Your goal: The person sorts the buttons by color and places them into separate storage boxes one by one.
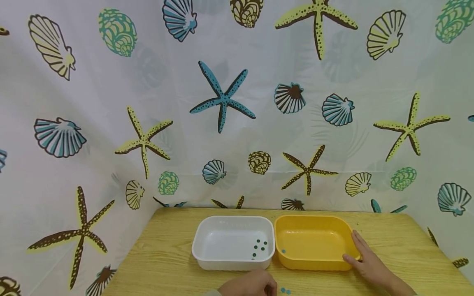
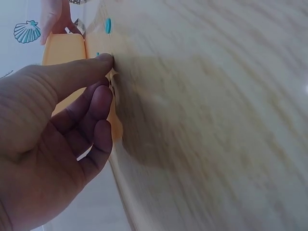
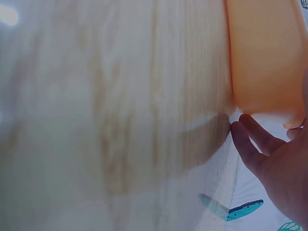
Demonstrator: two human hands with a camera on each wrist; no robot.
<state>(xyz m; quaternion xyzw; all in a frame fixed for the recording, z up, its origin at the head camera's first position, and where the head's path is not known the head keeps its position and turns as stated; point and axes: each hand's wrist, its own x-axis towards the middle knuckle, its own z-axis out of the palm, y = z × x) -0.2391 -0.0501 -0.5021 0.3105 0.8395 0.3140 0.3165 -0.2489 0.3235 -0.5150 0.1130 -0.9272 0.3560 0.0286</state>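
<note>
In the head view my left hand (image 1: 252, 283) is low at the table's front edge, beside two small blue pieces (image 1: 286, 290). The left wrist view shows its thumb (image 2: 84, 72) reaching to the tabletop and the other fingers curled; whether a piece is between the fingertips is hidden. One blue disc (image 2: 108, 25) lies just beyond the thumb. My right hand (image 1: 370, 263) holds the right end of the yellow tub (image 1: 314, 265), its thumb over the rim at the front corner. Its fingers (image 3: 250, 144) lie along the outer wall near the table. One blue piece (image 1: 283, 251) is inside the tub.
A white tub (image 1: 233, 265) stands against the yellow tub's left side, with several dark green pieces (image 1: 256, 247) in its right part. Both sit on a wooden table (image 1: 159, 255). A curtain (image 1: 252, 135) printed with shells and starfish hangs behind and at the sides.
</note>
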